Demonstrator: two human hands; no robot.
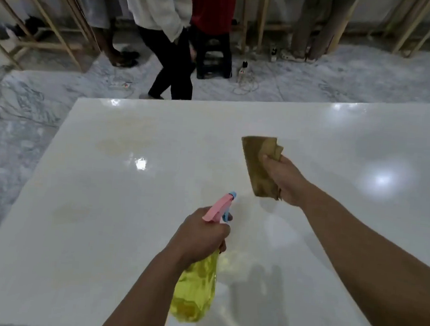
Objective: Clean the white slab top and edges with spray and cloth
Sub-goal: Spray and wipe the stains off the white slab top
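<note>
A glossy white slab (107,206) fills the lower part of the head view, with its far edge and left edge in sight. My left hand (200,235) grips a yellow spray bottle (194,292) with a pink and blue trigger head, nozzle pointing forward over the slab. My right hand (283,179) holds a folded tan cloth (256,163) a little above the slab, right of the nozzle. Faint yellowish patches show on the slab's left half.
Beyond the slab's far edge, people (167,30) stand on the grey marble floor (15,131). A black stool (213,59) and a power strip with cables (243,72) lie there. Wooden frames (39,28) stand at the back left and along the back wall.
</note>
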